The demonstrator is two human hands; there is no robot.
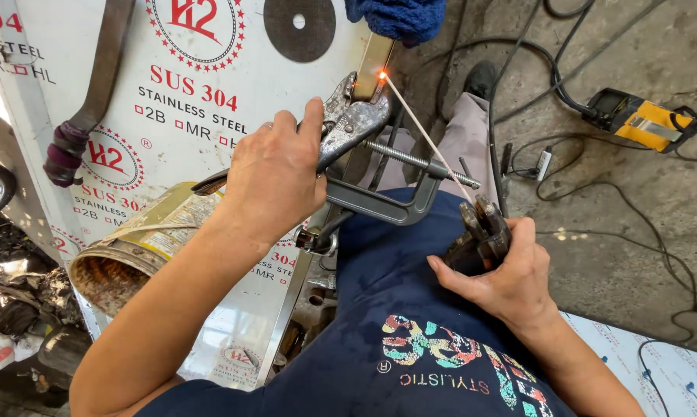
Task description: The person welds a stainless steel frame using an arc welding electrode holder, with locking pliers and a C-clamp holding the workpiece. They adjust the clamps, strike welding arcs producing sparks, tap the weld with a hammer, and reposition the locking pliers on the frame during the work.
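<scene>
Left hand (275, 181) wrapped around the handles of a pair of locking pliers (347, 123), fingers curled tight, thumb on top. Pliers' jaws bite a narrow flat metal strip (373, 66) that runs up from the pliers toward a blue cloth (399, 17) at the top edge.

Right hand (507, 270) closed on a dark electrode holder (480, 232), fingers folded round its grip. A thin welding rod (430, 139) runs from the holder diagonally up to the pliers; its tip sits at the strip just above the pliers' jaws, with a small orange spark (381, 75) at the contact point.

Directly below the pliers: a grey C-clamp (391, 201), its threaded screw (410, 158) pointing toward the rod, frame hooked over the edge of a white printed steel sheet (171, 93).

On the sheet, left of the pliers: a rusty open tin can (136, 247) lying on its side, a bent flat bar with a taped end (86, 116), and a dark cutting disc (300, 27) above the pliers.

Right of the pliers, on the concrete floor (619, 232): a yellow-and-black box unit (642, 120) with black cables (565, 93) looping around it. Person's navy shirt (410, 332) and grey trouser leg (464, 135) fill the space below the clamp.
</scene>
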